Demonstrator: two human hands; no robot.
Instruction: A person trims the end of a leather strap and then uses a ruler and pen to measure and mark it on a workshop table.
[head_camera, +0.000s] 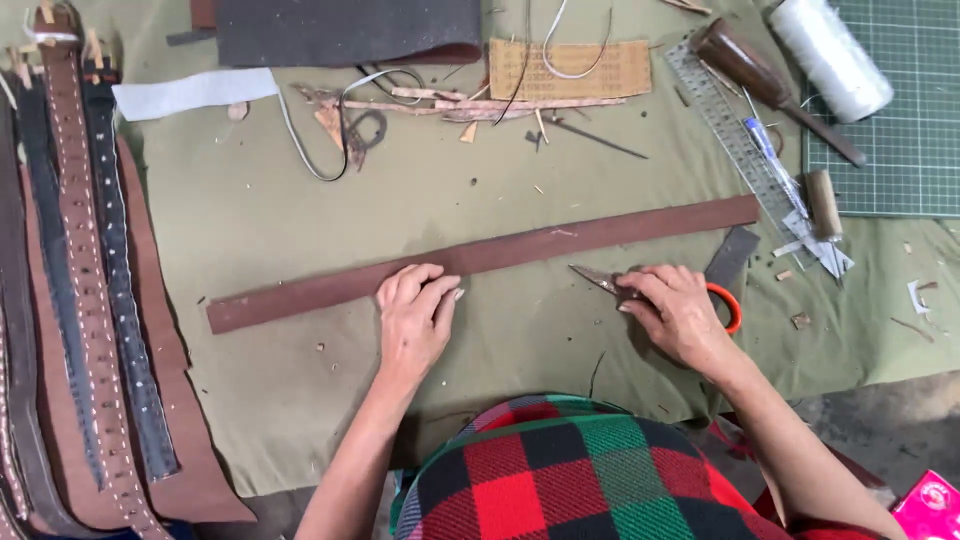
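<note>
Pressing your left hand (415, 318) flat, fingers spread, on the long brown leather strip (480, 260), you pin it to the green cloth (270, 210). Just right of the strip's middle, your right hand (680, 315) closes over orange-handled scissors (640, 293). Trimming seems underway; next, align the blades carefully.

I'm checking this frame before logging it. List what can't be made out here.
- Scissors, head view: the right hand covers the pivot and most of the orange handle.
- Belts, head view: cut off by the left and bottom edges.
- Brown leather strip, head view: the left hand hides part.
</note>
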